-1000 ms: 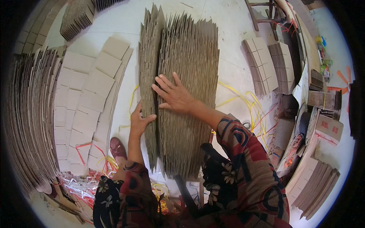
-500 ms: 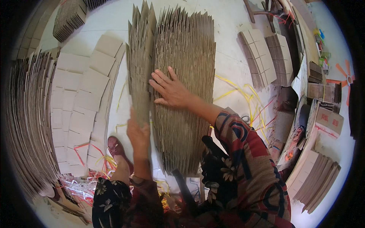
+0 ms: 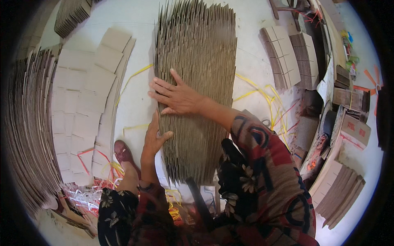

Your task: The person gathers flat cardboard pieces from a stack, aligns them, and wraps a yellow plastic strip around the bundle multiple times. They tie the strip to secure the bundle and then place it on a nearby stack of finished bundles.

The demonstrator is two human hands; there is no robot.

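A long stack of thin brown cardboard pieces (image 3: 201, 53) stands on edge in front of me, running away from my legs. Across its top lies my right hand (image 3: 176, 96), fingers spread and pointing left, the tips reaching the stack's left edge. My left hand (image 3: 152, 141) rests against the left side of the stack, fingers stretched forward and the thumb apart over the edge. Neither hand grips a piece. Yellow strapping (image 3: 137, 76) on the pale floor passes beneath the stack.
Flat cardboard sheets (image 3: 78, 110) and a tall cardboard stack (image 3: 30, 131) lie to the left. Two cardboard bundles (image 3: 283, 57) stand at the far right, near loose yellow straps (image 3: 262, 94). Tangled strapping (image 3: 88, 197) lies by my shoe (image 3: 125, 152). A printed carton (image 3: 355, 129) sits right.
The separate narrow bunch of cardboard on the left now sits against the main stack. My left hand has let go of it and opened; my right hand has shifted slightly left.
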